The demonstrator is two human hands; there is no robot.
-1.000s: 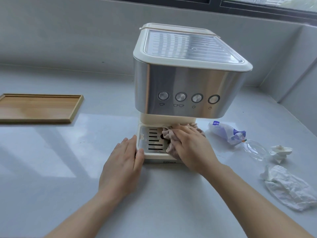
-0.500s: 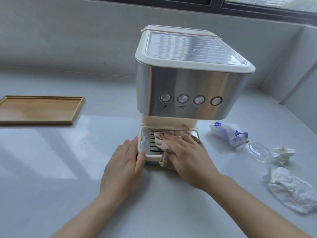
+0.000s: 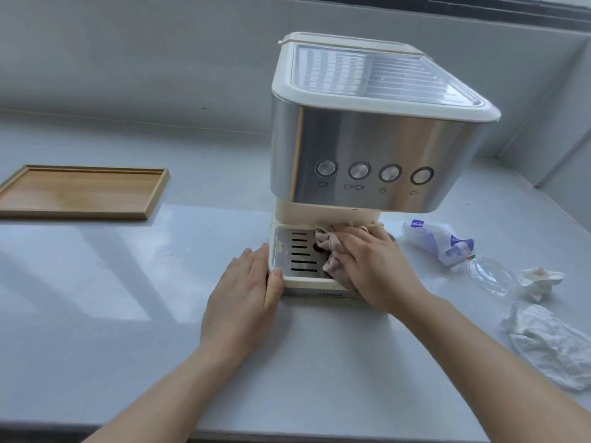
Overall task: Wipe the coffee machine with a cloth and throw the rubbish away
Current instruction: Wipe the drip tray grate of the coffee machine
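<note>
The coffee machine (image 3: 367,155) stands on the grey counter (image 3: 128,314), close to the back wall, with its steel front and four round buttons facing the person. At its foot, the slotted drip tray (image 3: 294,251) is being wiped. A bunched pinkish cloth (image 3: 329,247) lies on the right half of the grate, under the overhanging body. The right hand (image 3: 374,266) presses down on the cloth, its fingers laid nearly straight and close together; its thumb is hidden. The left hand (image 3: 243,302) lies flat on the counter just left of the tray, fingers together, its thumb against the tray's front corner, apparently steadying the machine. To the right lie a crushed plastic bottle (image 3: 438,241), a small crumpled tissue (image 3: 540,279) and, nearer the person, a larger crumpled paper towel (image 3: 556,343). None of this rubbish has been thrown away yet. A wooden tray (image 3: 80,193) sits well apart on the left. The likely trouble is the grate: bunched fabric could catch in a slot and lift or shift the plate if it is loose. A hard stroke could slide the tray or the machine if the left hand's bracing slips. A wide stroke to the right could knock the bottle.
</note>
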